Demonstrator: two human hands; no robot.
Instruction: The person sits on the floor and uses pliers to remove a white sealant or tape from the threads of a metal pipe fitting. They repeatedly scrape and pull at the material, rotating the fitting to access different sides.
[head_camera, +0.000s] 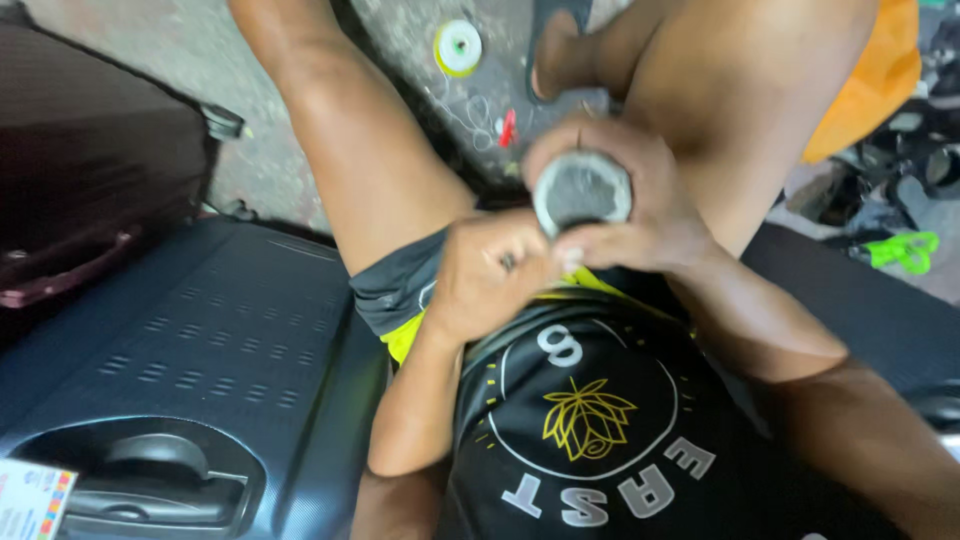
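My right hand (640, 205) is wrapped around a round grey wheel-like part (582, 190), with its flat dark face turned up toward the camera. My left hand (490, 275) is closed next to it, fingers pressed against the part's lower left rim; a ring shows on one finger. Both hands are held over my lap, above my black shirt and dark shorts. What the left fingers pinch, if anything, is hidden.
A dark blue hard-shell suitcase (200, 350) lies at my left, its handle recess near the bottom. A maroon suitcase (90, 170) lies behind it. On the concrete floor are a thread spool (458, 47), a small red object (508, 128) and a green object (905, 250).
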